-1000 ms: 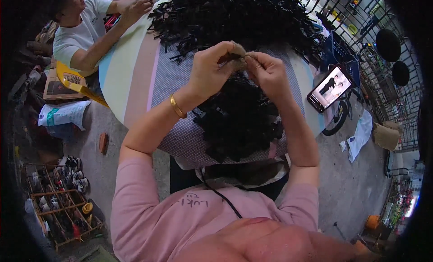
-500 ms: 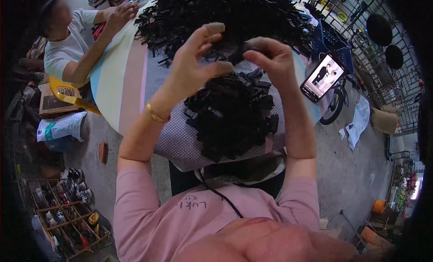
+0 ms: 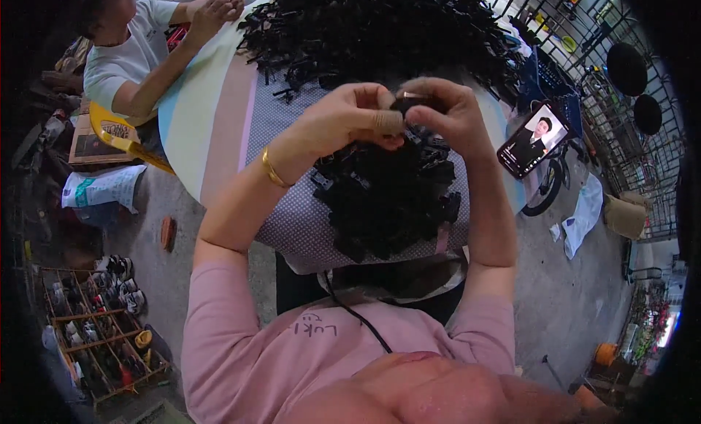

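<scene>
Your right grip (image 3: 451, 116) is curled nearly closed, thumb and fingers pinching a small black piece (image 3: 409, 106), mostly hidden. Your left grip (image 3: 358, 119) meets it from the other side, fingertips slightly apart; whether it has hold of the piece, you cannot tell. Just below your hands, a smaller black heap (image 3: 387, 201) lies on the desk (image 3: 224, 128); beyond them spreads a larger black pile (image 3: 372, 41). A lit phone (image 3: 533, 140) stands right of your forearm; a co-worker (image 3: 130, 63) sits at the far left.
</scene>
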The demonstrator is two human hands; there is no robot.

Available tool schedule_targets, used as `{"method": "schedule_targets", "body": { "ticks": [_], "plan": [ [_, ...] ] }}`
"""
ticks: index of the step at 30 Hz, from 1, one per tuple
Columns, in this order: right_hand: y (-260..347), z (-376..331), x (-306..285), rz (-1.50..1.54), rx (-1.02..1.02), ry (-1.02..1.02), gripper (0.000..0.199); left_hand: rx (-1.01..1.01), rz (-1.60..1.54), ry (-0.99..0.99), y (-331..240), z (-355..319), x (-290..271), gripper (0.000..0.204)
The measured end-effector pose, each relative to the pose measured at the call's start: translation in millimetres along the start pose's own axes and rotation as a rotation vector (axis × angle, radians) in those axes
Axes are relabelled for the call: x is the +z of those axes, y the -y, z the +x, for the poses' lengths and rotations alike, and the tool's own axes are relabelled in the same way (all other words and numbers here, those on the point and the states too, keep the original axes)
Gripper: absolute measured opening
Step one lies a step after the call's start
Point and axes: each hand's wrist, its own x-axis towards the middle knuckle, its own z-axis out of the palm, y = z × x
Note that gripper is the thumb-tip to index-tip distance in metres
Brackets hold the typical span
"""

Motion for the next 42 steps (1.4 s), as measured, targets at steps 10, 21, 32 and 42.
{"method": "schedule_targets", "body": {
  "ticks": [10,21,32,42],
  "plan": [
    [0.9,-1.7,22.6,-0.138,0.095,-0.226,0.013,0.540,0.661,-0.541,7.4,4.7,10.9,0.022],
    [5.5,-2.2,28.7,-0.073,0.207,-0.216,0.014,0.624,0.662,-0.521,12.1,2.5,13.3,0.022],
    [-15.8,8.7,-16.1,-0.292,0.065,-0.200,0.023,0.548,0.824,-0.479,1.1,4.8,9.9,0.030],
    [-84.5,21.9,-18.2,-1.053,0.273,0.123,0.031,0.183,0.796,-0.021,0.5,8.6,-19.4,0.022]
  ]
}}
